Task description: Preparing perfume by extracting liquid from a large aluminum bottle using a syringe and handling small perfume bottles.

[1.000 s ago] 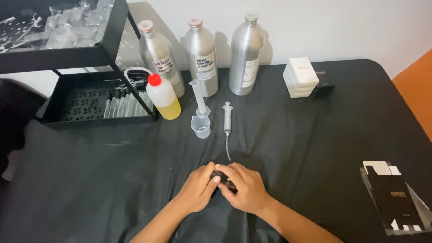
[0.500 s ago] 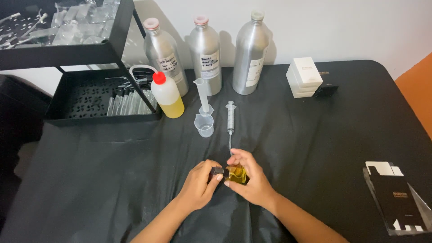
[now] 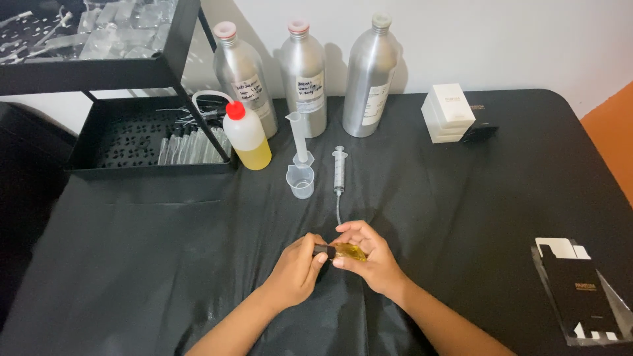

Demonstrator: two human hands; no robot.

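A small glass vial of yellow liquid (image 3: 349, 251) lies sideways between my two hands, just above the black tablecloth (image 3: 165, 264). My right hand (image 3: 366, 258) wraps the vial's body. My left hand (image 3: 298, 269) pinches the vial's dark cap (image 3: 321, 250) between thumb and fingers. A clear syringe (image 3: 339, 170) with a thin tube lies just beyond my hands, next to a small measuring cylinder (image 3: 300, 153).
Three tall aluminium bottles (image 3: 304, 76) stand at the back, a squeeze bottle of yellow liquid (image 3: 246, 136) beside them. A black rack (image 3: 125, 142) with clear vials sits at the left. White boxes (image 3: 448, 112) lie back right, flat black cartons (image 3: 580, 290) at the right edge.
My hands, first pressed together low on the cloth, have lifted and parted slightly, and the yellow vial now shows between them, turned sideways with the left fingers on its cap.
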